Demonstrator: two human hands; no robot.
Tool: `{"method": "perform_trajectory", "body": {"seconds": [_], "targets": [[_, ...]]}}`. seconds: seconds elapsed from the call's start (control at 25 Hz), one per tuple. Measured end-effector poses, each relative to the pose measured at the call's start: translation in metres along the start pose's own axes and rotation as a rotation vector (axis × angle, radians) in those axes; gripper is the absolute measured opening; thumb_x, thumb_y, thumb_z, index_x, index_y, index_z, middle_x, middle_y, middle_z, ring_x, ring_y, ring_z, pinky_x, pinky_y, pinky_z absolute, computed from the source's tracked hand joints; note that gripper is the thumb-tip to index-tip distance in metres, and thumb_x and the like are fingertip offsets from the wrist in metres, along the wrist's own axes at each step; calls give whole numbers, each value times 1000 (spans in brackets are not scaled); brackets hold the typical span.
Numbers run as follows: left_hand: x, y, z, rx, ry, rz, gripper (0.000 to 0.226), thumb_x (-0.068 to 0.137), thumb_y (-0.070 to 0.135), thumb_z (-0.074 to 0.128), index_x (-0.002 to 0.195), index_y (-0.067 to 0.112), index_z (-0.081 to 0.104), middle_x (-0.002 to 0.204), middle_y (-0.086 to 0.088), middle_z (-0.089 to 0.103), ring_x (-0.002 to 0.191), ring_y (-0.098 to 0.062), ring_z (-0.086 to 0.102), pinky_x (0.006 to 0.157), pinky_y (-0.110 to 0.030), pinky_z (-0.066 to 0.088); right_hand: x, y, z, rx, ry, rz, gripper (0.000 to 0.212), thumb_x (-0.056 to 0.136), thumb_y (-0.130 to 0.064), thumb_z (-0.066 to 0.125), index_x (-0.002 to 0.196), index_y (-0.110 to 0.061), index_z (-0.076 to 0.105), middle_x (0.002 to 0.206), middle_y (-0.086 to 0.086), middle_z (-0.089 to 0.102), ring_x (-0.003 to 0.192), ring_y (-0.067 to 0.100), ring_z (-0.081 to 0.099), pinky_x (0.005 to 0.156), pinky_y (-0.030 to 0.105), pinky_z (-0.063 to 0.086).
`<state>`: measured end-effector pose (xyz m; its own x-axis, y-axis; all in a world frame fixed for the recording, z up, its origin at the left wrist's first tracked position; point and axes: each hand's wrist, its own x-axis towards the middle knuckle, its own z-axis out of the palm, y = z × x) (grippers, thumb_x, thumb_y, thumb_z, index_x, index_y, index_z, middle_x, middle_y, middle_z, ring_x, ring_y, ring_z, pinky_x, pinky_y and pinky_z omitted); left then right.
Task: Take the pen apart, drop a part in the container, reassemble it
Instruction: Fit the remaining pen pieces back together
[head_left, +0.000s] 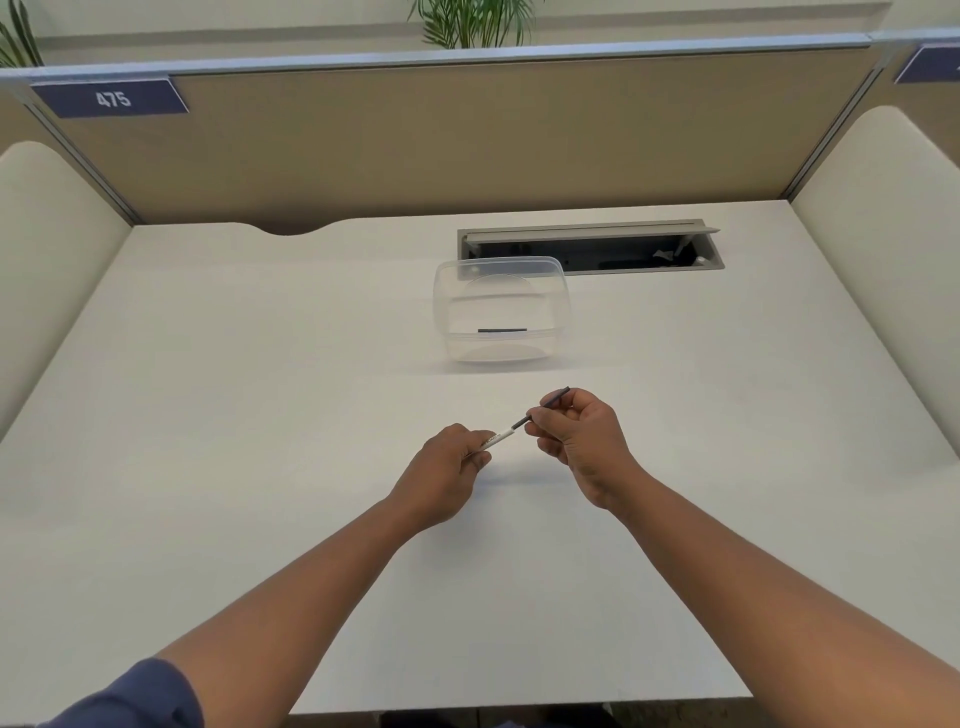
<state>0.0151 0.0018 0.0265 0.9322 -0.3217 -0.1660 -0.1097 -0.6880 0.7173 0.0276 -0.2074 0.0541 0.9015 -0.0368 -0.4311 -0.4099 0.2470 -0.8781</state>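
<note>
Left hand pinching white barrel, right hand pinching dark refill, probably for alignment. Just nearer than clear container, dark part inside.

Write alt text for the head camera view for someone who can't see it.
Two hands hold a pen above a white desk: left hand grips the white barrel, right hand pinches the dark part. Beyond, a clear container holds a small dark piece.
</note>
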Motion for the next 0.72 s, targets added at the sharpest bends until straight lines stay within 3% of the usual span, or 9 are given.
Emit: {"method": "perform_trajectory", "body": {"seconds": [0.44,0.72], "targets": [[-2,3,-2,10,9,-10,22,102,21,51,115,31,67,80,9,51,82,-5,50,68,-25,37,-5,5,5,-45,-30,9,12,84,-10,76,91,-15,67,83,4,77,78,18,73,69,30,52],[-1,5,0,-128,79,10,17,102,18,54,110,24,68,81,6,59,82,-5,51,71,-20,38,-10,8,2,-134,-30,15,19,85,-18,70,104,-18,71,89,-1,76,79,13,70,73,31,51]]}}
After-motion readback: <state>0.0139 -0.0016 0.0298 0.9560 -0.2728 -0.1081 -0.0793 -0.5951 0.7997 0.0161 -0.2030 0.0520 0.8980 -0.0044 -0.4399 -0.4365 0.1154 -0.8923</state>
